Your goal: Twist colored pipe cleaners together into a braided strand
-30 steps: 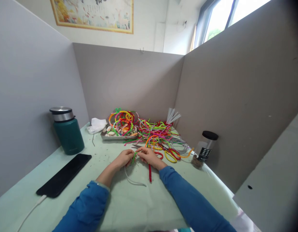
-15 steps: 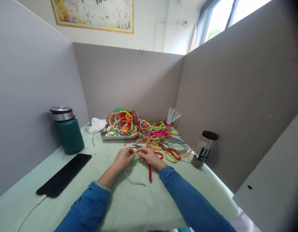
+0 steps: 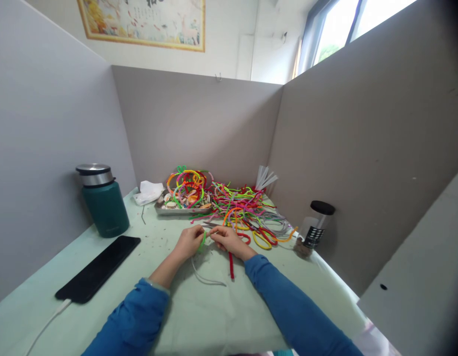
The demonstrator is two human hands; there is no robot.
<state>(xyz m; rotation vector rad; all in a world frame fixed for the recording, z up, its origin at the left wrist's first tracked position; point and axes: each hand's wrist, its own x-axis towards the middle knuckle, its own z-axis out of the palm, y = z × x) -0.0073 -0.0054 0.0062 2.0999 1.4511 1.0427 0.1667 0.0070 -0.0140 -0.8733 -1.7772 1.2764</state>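
- In the head view, a slight shift was seen: the green strip had been turned between the fingertips, and the free end of the red strip had been nudged. By judgement, the green strip was being adjusted, not released.
- The green strip was seen as fuzzy, bright and curved, its upper part hidden by fingers. It was held in front of the body, above the pale green tabletop.
- By the left hand, it was pinched, fingers nearly closed. The right hand was bent with its fingertips close by; whether anything was gripped could not be told.
- From the hands, the grey strip was placed at six o'clock, the red strip at five, scissors at twelve, the tray at eleven, and the heap of strips at one.
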